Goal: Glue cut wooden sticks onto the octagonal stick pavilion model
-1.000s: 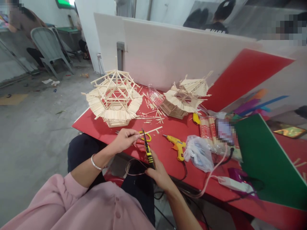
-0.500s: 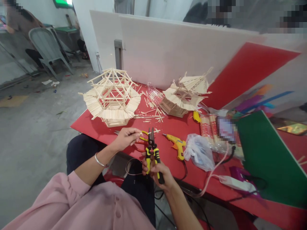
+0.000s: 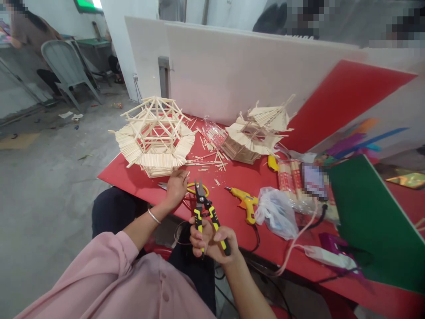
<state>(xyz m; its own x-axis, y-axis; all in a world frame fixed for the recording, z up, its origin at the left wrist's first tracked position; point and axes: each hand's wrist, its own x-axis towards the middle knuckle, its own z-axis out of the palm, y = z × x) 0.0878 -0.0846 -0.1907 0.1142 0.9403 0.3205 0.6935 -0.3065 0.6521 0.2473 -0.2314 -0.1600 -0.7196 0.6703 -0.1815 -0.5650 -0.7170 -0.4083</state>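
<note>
My right hand (image 3: 215, 241) is wrapped around the black-and-yellow handles of a pair of snips (image 3: 202, 199). Their dark blades point away from me, slightly parted. My left hand (image 3: 177, 188) is low over the table's front edge, beside the base of a lantern-shaped stick model (image 3: 154, 133). Its fingers are bent together; a small pale tip shows near them, but what they hold is unclear. Between the hands lies a pair of scissors with yellow handles (image 3: 202, 188), partly hidden by the snips. Short cut sticks (image 3: 217, 181) lie on the red tabletop farther right.
A yellow glue gun (image 3: 245, 201) lies right of the snips, beside a plastic bag (image 3: 277, 210). Behind are a second stick model (image 3: 255, 137) and loose sticks (image 3: 219, 161). A phone (image 3: 314, 180), a green board (image 3: 381, 221) and cables occupy the right side.
My left hand has moved away from the blades, forward toward the model's base. The snips have shifted slightly left and toward me, and their handles are spread wider.
</note>
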